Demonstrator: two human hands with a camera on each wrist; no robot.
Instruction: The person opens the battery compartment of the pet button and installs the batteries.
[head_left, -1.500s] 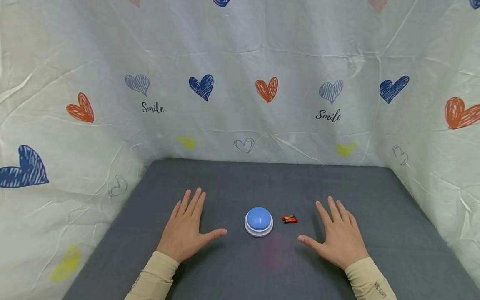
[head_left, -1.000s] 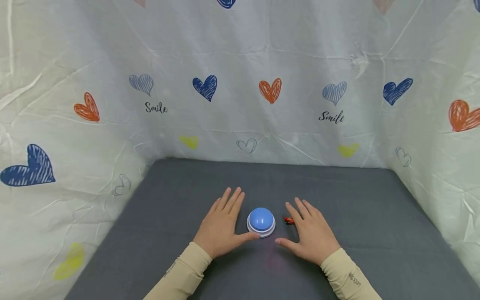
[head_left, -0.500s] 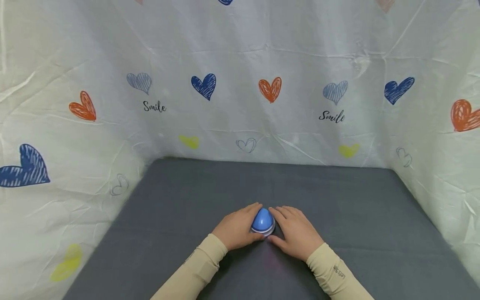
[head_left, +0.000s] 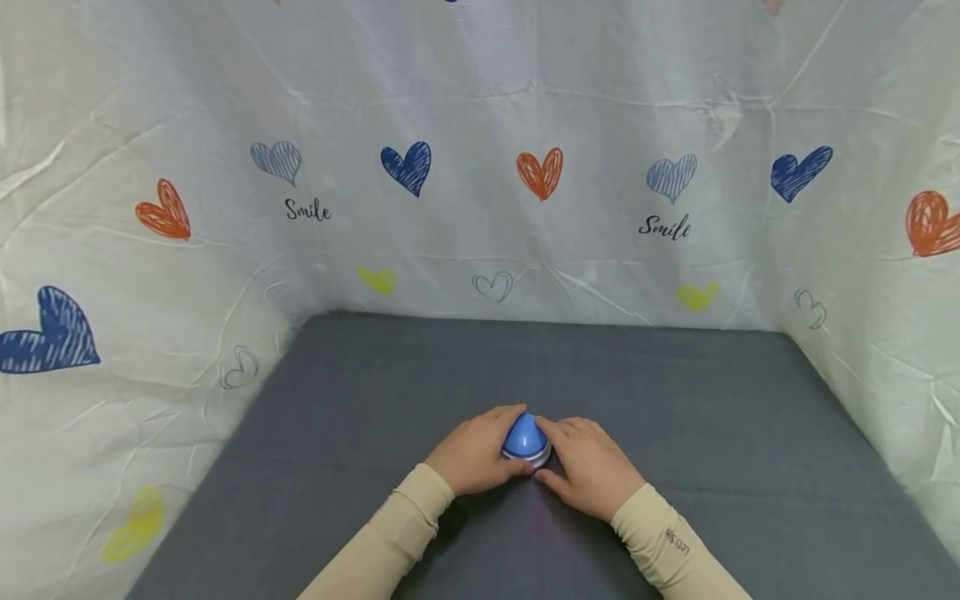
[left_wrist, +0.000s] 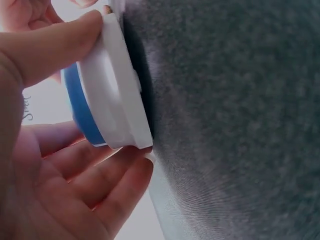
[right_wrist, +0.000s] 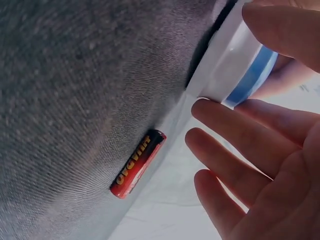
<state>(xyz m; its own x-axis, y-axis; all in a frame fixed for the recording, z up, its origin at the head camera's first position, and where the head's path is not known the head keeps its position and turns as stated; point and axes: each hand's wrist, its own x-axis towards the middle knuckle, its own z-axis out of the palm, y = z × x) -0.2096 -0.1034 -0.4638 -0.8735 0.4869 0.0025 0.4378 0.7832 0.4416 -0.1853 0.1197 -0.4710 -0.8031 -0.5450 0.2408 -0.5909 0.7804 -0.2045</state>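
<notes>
A round push button with a blue dome on a white base [head_left: 526, 440] sits between both hands near the middle of the dark grey table. My left hand [head_left: 474, 452] grips its left side, the thumb along the near edge of the white base [left_wrist: 112, 95] and fingers curled around the far side. From the right, my right hand [head_left: 594, 468] holds it with thumb and index finger, while the other fingers extend past the base [right_wrist: 217, 70]. Dark shadow lies under the base in both wrist views. A red and black battery [right_wrist: 138, 164] lies close to the right fingertips; the right hand hides it from the head view.
The grey cloth-covered table [head_left: 420, 358] reaches back to a white curtain [head_left: 465, 225] printed with hearts and the word Smile. The curtain also hangs along the left and right sides.
Both hands came inward from either side and took hold of the button. The right hand now covers the batteries in the head view. Over the last half second the hands barely moved.
</notes>
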